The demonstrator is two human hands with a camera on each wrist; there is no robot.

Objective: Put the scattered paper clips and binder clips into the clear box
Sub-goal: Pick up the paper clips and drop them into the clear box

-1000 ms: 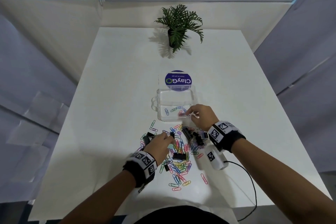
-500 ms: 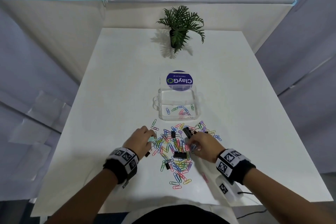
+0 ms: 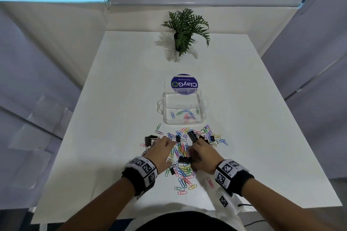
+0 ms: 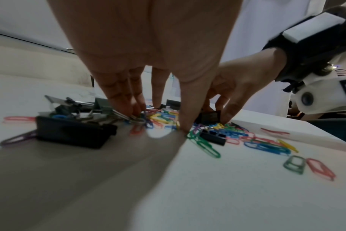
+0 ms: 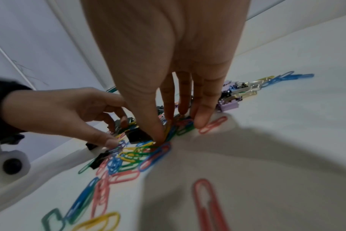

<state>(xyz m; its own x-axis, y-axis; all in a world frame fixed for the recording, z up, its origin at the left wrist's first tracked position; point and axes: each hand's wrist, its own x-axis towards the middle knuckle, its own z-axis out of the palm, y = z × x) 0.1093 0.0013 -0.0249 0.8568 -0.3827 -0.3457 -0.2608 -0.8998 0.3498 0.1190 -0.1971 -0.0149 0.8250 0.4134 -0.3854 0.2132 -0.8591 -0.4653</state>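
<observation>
A heap of coloured paper clips (image 3: pixel 183 169) mixed with black binder clips (image 3: pixel 185 160) lies on the white table (image 3: pixel 116 118) just in front of me. The clear box (image 3: pixel 165 118) stands behind the heap with several paper clips inside. My left hand (image 3: pixel 168 146) reaches down onto the heap's left side, its straight fingers (image 4: pixel 132 107) touching clips and its thumb set apart. My right hand (image 3: pixel 195 148) is on the heap's right side, with its thumb and fingers (image 5: pixel 201 118) closing on paper clips (image 5: pixel 174 129) beside a black binder clip (image 5: pixel 137 136).
The box's lid (image 3: pixel 184 84), with a blue round sticker, stands against the box's far side. A potted plant (image 3: pixel 185 32) is at the table's far end. Purple binder clips (image 3: pixel 206 133) lie at the heap's right edge. A cable (image 3: pixel 244 205) hangs off the near right edge.
My right hand came back from over the box to the heap. My left hand shifted left, then back in, and both hands now sit close together on the heap's middle.
</observation>
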